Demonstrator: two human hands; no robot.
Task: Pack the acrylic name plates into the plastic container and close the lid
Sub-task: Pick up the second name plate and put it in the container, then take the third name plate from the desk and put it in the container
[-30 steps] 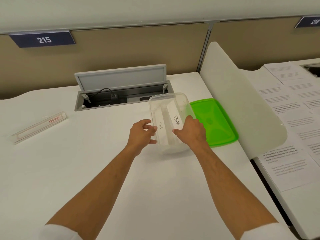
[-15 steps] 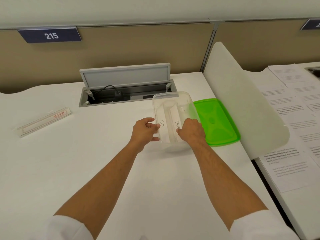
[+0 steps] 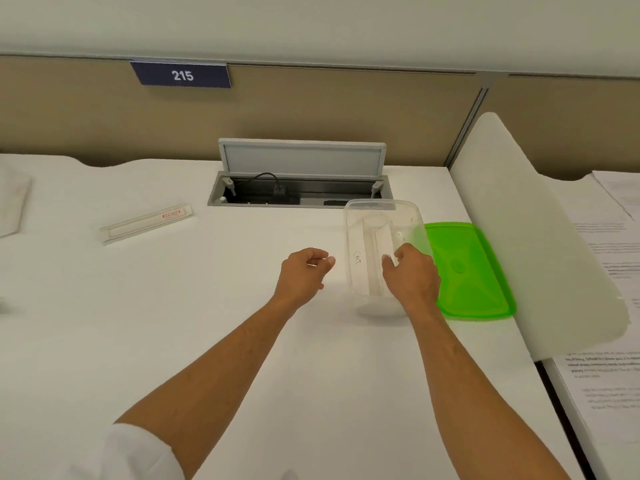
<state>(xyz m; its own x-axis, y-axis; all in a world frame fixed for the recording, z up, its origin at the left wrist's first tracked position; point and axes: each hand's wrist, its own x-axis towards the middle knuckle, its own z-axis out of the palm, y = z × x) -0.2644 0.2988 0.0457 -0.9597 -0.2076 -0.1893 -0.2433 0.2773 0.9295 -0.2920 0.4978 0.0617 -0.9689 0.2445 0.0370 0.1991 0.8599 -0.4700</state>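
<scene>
A clear plastic container (image 3: 379, 203) stands open on the white desk, right of centre. Inside lies a name plate marked "CAT" (image 3: 358, 263), with a second plate (image 3: 382, 233) beside it on the right. My right hand (image 3: 412, 277) reaches over the container's near right corner, its fingertips closed on the near end of the second plate. My left hand (image 3: 304, 271) hovers just left of the container, loosely curled, holding nothing and not touching it. The green lid (image 3: 465, 271) lies flat right of the container. A third plate with a red label (image 3: 147, 223) lies far left.
An open cable hatch (image 3: 301, 190) with a raised flap sits behind the container. A white curved divider panel (image 3: 526, 230) stands right of the lid, with printed papers (image 3: 609, 244) on the desk beyond it. A pale flat item (image 3: 12, 206) lies at the far left edge.
My left hand has let go of the container's left wall and drawn back to the left. The second plate has sunk lower into the container under my right hand. The camera has swung left.
</scene>
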